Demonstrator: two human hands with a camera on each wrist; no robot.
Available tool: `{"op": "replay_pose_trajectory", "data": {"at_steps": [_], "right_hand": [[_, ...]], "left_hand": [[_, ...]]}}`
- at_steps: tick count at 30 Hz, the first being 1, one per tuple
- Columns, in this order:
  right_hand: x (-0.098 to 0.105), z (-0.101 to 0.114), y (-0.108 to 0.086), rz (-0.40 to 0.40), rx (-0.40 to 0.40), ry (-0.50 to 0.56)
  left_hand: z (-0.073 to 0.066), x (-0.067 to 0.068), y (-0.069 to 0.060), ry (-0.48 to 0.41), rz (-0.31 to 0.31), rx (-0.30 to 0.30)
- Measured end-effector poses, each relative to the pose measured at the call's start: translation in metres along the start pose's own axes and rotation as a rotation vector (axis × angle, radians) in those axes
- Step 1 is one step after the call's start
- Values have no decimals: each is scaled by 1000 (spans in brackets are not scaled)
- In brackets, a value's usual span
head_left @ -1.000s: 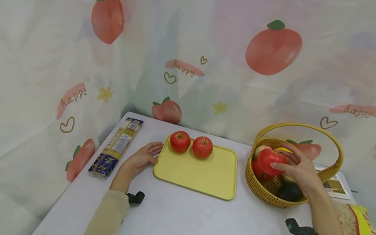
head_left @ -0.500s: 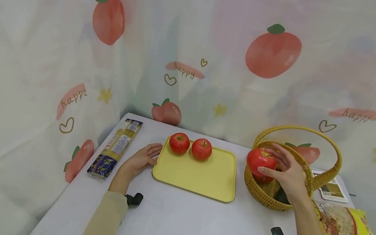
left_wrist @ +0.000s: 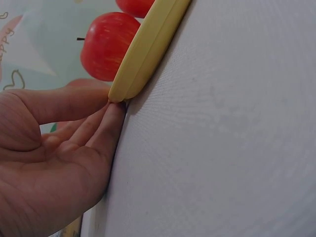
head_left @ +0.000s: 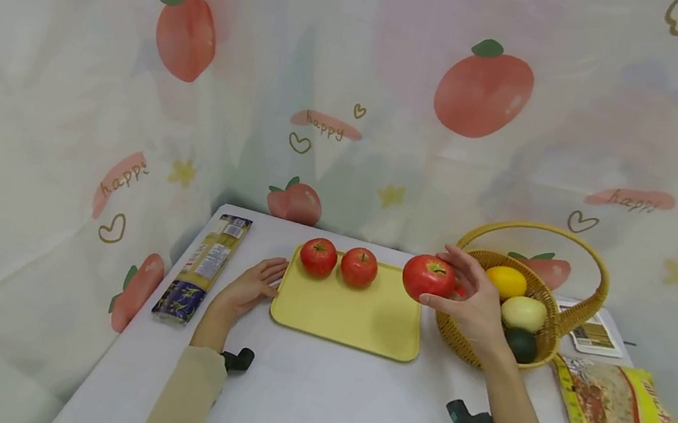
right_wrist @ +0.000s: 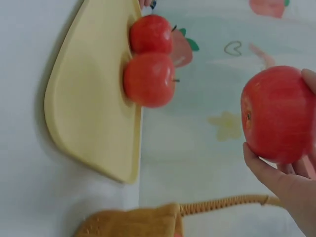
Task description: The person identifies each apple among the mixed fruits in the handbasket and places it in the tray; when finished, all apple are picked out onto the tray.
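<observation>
My right hand (head_left: 473, 307) grips a red apple (head_left: 428, 276) between thumb and fingers, held up over the right end of the yellow tray (head_left: 347, 319). In the right wrist view the held apple (right_wrist: 276, 113) is lifted well clear of the tray. Two more red apples, a left one (head_left: 318, 258) and a right one (head_left: 359, 267), stand side by side along the tray's back edge. Beside the tray's left edge lies my left hand (head_left: 246, 290), its fingers fairly straight. The left wrist view shows its thumb and a finger touching the tray rim (left_wrist: 148, 47).
A wicker basket (head_left: 465, 343) with a tall handle holds a yellow lemon-like fruit (head_left: 506, 281), a pale round one (head_left: 523, 314) and a dark green one (head_left: 521, 344). A yellow bag (head_left: 625, 405) and white packet (head_left: 599, 337) lie right; a noodle pack (head_left: 203, 267) lies left.
My right hand has carried the red apple left, out from over the basket to above the tray's right end. The left hand has stayed at the tray's left edge.
</observation>
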State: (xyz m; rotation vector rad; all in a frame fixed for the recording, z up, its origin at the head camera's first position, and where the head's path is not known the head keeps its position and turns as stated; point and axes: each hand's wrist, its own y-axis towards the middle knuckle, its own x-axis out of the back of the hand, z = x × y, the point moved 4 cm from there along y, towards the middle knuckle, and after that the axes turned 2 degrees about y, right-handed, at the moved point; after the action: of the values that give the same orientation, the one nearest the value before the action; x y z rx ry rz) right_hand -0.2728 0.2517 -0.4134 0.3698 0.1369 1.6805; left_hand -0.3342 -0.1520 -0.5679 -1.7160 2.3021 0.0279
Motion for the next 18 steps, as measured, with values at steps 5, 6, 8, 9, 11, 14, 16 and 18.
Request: {"op": "replay_pose_trajectory", "data": {"at_steps": [5,6,8,9,11,14,16,18], "right_hand": [[-24,-3,8,9,13,46],[-29,-4,9,11,6,55],[-39,-7,10,14,-4,73],[-44,-10,11,16,-7,84],[-54,-16,13,23,-15,105],[-69,-26,16,33,-32,141],[-78,-31,18,41,-40,152],[-87,-36,20,46,-48,168]], "left_hand": [[-1,-1,0,-3,14,-1],[-2,-1,0,-1,15,-1],[-2,0,-1,3,8,4],[-3,0,-1,3,7,3],[-2,0,-2,3,3,3],[-1,0,-2,6,-4,7],[-1,0,-2,4,-9,14],[-2,0,-2,3,-9,16]]}}
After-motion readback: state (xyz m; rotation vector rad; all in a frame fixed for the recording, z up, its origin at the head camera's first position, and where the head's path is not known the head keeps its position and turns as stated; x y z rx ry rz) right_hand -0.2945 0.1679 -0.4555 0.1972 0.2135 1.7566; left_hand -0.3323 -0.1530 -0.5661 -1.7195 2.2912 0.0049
